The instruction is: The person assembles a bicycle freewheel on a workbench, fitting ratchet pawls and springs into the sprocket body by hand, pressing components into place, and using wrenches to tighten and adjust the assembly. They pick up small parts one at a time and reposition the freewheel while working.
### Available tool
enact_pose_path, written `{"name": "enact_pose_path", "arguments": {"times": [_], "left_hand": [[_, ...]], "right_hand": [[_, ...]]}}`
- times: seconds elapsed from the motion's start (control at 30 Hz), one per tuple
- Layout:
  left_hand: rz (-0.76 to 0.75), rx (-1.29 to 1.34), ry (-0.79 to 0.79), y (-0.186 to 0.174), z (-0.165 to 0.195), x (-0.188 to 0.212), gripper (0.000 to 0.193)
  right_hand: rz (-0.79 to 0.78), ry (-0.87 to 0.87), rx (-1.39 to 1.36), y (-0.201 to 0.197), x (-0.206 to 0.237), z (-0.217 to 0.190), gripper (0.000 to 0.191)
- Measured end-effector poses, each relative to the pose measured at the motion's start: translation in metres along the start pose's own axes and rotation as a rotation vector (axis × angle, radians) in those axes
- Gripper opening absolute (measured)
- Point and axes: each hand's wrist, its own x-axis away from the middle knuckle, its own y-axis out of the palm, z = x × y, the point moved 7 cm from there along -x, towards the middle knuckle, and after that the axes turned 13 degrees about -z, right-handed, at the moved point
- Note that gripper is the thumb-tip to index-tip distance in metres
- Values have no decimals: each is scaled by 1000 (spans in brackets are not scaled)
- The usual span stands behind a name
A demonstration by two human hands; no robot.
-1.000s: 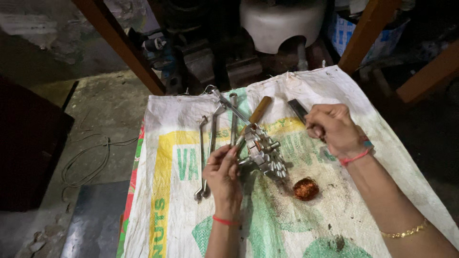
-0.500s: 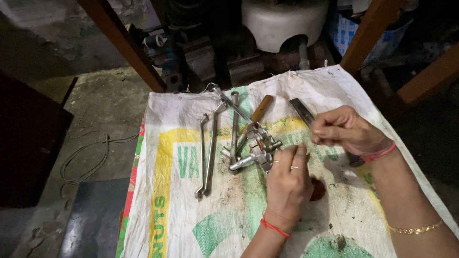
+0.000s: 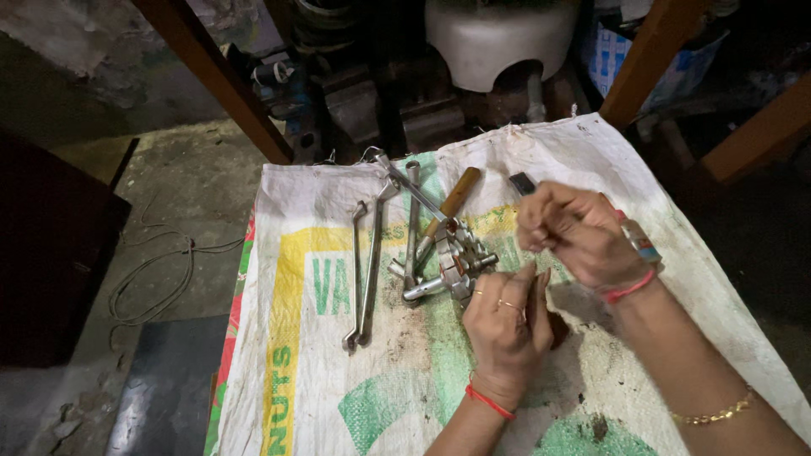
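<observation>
Hands over woven sack (image 3: 338, 405) spread as work mat. Left hand (image 3: 505, 325) rests palm-down, fingers loosely curled, grasp not discernible; metal assembly (image 3: 456, 262) lies just at its 11 o'clock, long axis running 8-to-2. Right hand (image 3: 574, 232) pinches something small (item not identifiable), farther from assembly. Wrenches (image 3: 372, 253) at 9 o'clock, axes near 12-to-6. Sack print: yellow band, green lettering, red edge at left.

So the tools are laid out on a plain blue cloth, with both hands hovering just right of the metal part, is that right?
Not quite. The head view shows the tools lying on a white woven sack printed in green and yellow, not a plain blue cloth. The left hand and right hand are indeed just right of the metal part.
</observation>
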Motion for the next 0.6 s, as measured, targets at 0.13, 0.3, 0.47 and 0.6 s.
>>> {"name": "enact_pose_path", "arguments": {"times": [0.13, 0.3, 0.47, 0.6], "left_hand": [[-18, 157, 42, -7, -2, 5, 25], [-46, 278, 113, -12, -11, 4, 21], [-24, 448, 3, -6, -26, 13, 7], [77, 955, -383, 4, -63, 31, 11]], "right_hand": [[24, 134, -28, 16, -1, 21, 26], [-132, 232, 276, 32, -7, 36, 17], [-106, 273, 402, 18, -7, 44, 16], [-108, 233, 524, 16, -3, 45, 15]]}}
